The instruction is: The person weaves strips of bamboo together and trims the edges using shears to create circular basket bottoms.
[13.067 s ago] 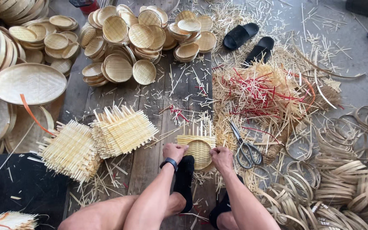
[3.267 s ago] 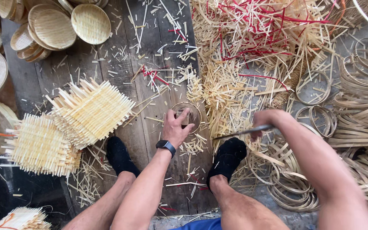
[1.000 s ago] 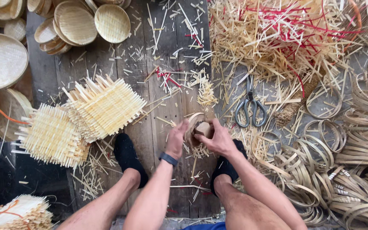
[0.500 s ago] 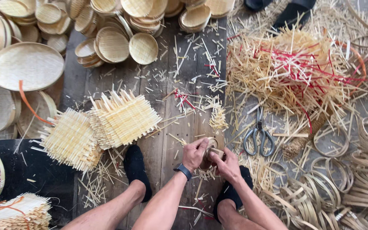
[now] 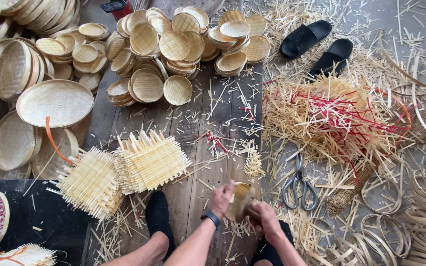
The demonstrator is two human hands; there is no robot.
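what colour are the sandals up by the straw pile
The sandals are black, a pair lying side by side; clearest in the head view.

Basket-weaving workshop, work done seated on the floor; bare plank floor (image 5: 208, 123) littered with bamboo offcuts; stacks of finished small round woven trays (image 5: 173, 44) at the top, larger round trays (image 5: 55, 101) leaning at left; square woven mats (image 5: 124, 170) with untrimmed ends piled near the feet; heap of loose bamboo strips (image 5: 331, 118), some dyed red; coiled bamboo rim hoops (image 5: 420, 216) at right; scissors (image 5: 299, 184) lying among scraps; black sandals (image 5: 316, 42) set aside.
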